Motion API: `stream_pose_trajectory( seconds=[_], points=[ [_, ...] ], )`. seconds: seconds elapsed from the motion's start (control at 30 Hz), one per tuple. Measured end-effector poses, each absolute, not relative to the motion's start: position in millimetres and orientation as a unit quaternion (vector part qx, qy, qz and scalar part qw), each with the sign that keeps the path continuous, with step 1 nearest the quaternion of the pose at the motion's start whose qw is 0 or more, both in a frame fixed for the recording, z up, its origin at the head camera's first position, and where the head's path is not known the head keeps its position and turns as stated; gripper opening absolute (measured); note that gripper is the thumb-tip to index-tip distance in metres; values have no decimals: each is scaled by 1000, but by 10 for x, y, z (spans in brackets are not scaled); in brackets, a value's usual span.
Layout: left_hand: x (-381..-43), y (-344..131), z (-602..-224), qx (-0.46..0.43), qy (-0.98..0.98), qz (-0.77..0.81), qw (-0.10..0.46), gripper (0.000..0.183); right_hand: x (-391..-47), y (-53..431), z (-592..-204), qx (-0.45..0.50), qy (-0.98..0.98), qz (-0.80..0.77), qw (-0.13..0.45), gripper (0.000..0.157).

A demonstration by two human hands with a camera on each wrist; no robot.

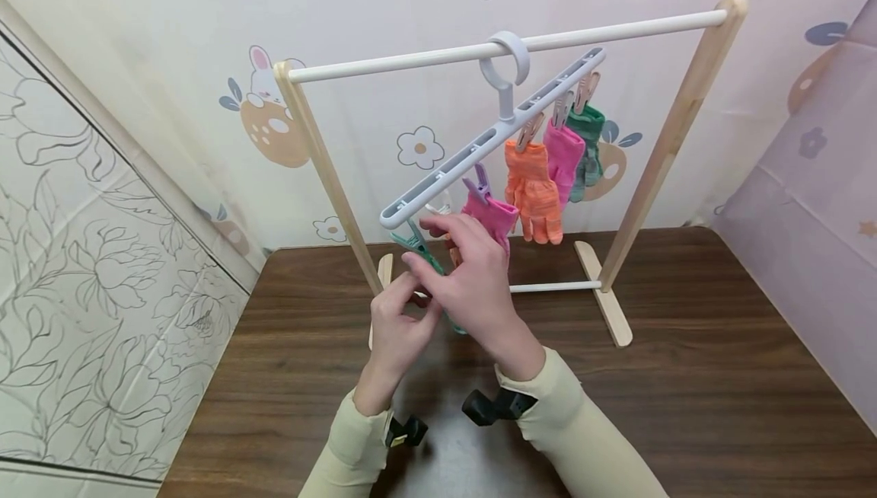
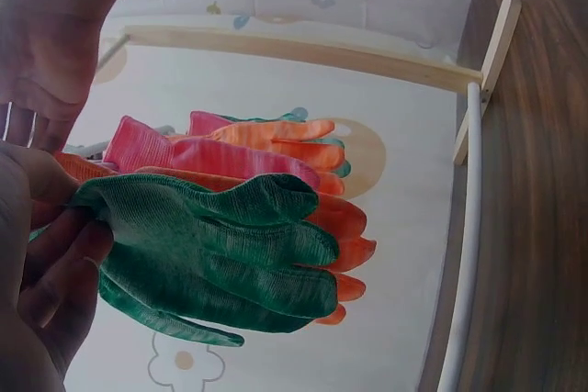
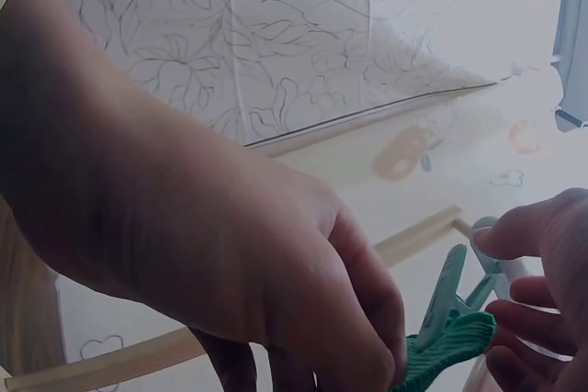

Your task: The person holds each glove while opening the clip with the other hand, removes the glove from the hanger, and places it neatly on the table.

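Note:
A green knit glove (image 2: 211, 245) hangs fingers down at the near end of a light grey hanger (image 1: 507, 129). My left hand (image 1: 400, 330) pinches the glove near its cuff, as the left wrist view shows. A green clothespin (image 3: 444, 296) grips the cuff, its handles pointing up. Around it my right hand (image 1: 476, 285) stands with thumb and fingers parted, the fingertips close to the pin. Behind my hands hangs a pink glove (image 1: 489, 212) from a purple clothespin (image 1: 481, 182). An orange glove (image 2: 344, 227) shows just behind the green one.
A wooden rack (image 1: 674, 140) with a white top bar (image 1: 411, 60) carries the hanger, which slants toward me. Farther along hang orange (image 1: 534, 186), pink (image 1: 563, 155) and green gloves (image 1: 587, 151) on pins. The rack stands on a dark wooden table (image 1: 719, 376) before a printed curtain.

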State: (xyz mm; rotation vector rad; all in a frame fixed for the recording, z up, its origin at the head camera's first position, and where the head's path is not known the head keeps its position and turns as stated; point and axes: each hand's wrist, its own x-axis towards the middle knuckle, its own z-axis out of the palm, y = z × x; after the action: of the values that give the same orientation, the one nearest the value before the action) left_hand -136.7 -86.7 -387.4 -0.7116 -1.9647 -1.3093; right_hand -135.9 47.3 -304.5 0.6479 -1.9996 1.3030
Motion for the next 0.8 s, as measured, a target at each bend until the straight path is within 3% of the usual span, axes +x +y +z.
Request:
stream_pose_trajectory(
  seconds=[0.8],
  points=[
    [-1355,-911,-3883,-262,-750,-504,339,15,-1427,280,-3020,225,-766,467,381,31]
  ],
)
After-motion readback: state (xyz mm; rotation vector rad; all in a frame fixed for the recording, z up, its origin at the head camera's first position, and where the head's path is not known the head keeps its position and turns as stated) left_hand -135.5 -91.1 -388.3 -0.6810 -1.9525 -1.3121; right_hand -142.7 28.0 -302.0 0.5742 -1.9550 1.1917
